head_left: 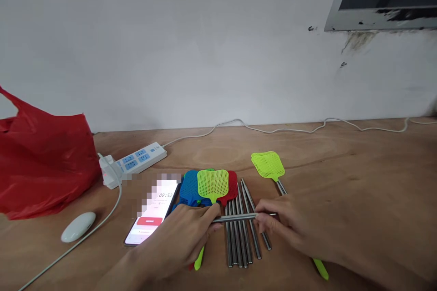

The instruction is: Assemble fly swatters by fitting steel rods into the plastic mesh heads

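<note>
My left hand and my right hand each pinch one end of a thin metal rod, held crosswise just above a row of several metal rods lying on the wooden table. Under my left hand lies a stack of fly swatter heads, green on top of blue and red. A finished green fly swatter with a metal shaft lies to the right, its green handle end showing below my right wrist.
A phone with a lit screen lies left of the swatter heads. A white power strip with cables, a white mouse and a red plastic bag sit at the left. A white wall rises behind.
</note>
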A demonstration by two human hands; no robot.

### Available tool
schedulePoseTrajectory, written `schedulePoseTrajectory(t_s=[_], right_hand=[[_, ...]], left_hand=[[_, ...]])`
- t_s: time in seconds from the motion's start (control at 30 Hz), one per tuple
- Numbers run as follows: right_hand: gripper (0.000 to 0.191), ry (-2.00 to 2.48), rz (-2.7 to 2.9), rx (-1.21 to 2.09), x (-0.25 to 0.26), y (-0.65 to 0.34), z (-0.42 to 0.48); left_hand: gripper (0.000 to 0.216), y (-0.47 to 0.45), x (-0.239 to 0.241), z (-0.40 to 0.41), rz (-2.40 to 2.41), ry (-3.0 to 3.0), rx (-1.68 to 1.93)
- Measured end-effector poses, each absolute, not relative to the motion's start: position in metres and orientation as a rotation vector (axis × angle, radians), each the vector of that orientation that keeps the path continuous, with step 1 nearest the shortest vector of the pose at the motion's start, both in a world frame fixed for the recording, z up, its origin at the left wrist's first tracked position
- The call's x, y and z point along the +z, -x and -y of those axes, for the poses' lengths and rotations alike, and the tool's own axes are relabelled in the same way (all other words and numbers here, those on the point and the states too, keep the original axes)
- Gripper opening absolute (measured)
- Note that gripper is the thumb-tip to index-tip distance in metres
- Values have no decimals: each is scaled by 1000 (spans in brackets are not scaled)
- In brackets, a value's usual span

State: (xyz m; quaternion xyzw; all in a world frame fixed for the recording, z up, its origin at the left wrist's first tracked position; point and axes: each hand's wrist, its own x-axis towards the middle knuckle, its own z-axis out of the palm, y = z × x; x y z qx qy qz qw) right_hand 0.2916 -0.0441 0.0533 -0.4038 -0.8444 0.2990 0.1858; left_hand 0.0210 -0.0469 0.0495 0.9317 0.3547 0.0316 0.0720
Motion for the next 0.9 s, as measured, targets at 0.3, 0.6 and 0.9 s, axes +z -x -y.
schedulePoseTrajectory(t_s=[0.3,0.6,0.9], right_hand=[[35,1324,2277,732,15,-350,37],[31,1287,2392,648,32,-321,63],[30,1099,2589,559,34,-308,64]], left_hand=[[31,28,33,59,-1185,-2725,43],[26,8,42,62,-1041,-2682,11],[26,-6,30,67,-996,-2697,-38]])
